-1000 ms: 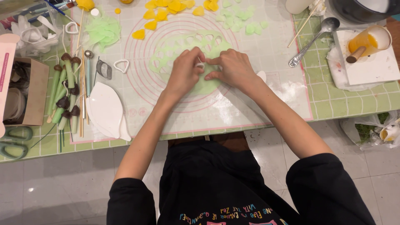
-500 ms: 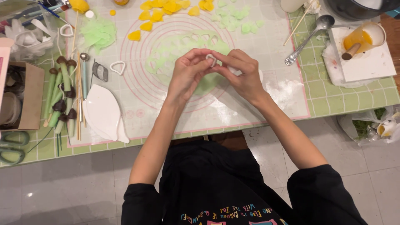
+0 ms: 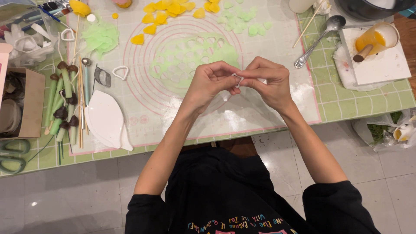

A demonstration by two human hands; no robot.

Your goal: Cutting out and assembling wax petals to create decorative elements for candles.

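My left hand (image 3: pixel 211 82) and my right hand (image 3: pixel 267 81) are raised above the table, fingertips meeting. Between them they pinch a small white ring-shaped cutter (image 3: pixel 237 79). Below and behind the hands lies a thin sheet of pale green dough (image 3: pixel 190 56) full of cut-out holes, spread on a white mat with pink circles (image 3: pixel 143 104). Cut green pieces (image 3: pixel 242 19) and yellow pieces (image 3: pixel 167 11) sit at the far side of the mat.
Left of the mat lie green stems with brown tips (image 3: pixel 63 99), a white leaf-shaped mould (image 3: pixel 106 119), two more white cutters (image 3: pixel 120 72), a cardboard box (image 3: pixel 26 102) and green scissors (image 3: pixel 11 156). At the right are a spoon (image 3: pixel 318 39) and an orange cup (image 3: pixel 375 41).
Both hands have lifted off the green dough sheet and come toward me, bringing the small white cutter up between the fingertips.
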